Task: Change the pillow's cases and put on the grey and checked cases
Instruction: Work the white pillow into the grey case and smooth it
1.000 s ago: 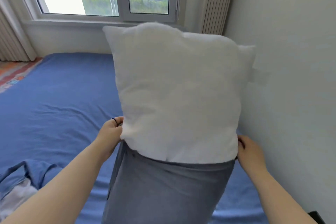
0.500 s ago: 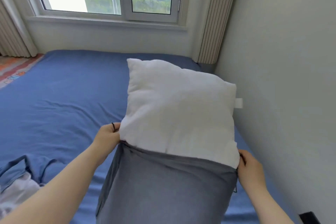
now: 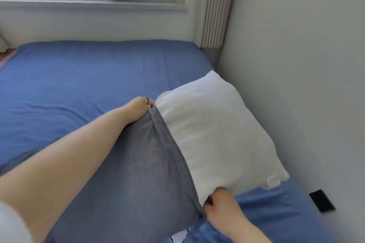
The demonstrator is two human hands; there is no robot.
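The white pillow (image 3: 217, 130) lies on the blue bed (image 3: 88, 77) at 3 o'clock, about half inside the grey case (image 3: 134, 167). Left hand (image 3: 139, 107) and right hand (image 3: 221, 205) each pinch the case's open edge. I think the rest still needs covering; no checked case shows.

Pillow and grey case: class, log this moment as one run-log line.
step: casing pillow | grey case: partway on | left hand: gripping case opening | right hand: gripping case opening | pillow: lying on bed

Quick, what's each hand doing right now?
Left hand: closed on the grey fabric pillowcase opening's far corner.
Right hand: closed on its near corner.
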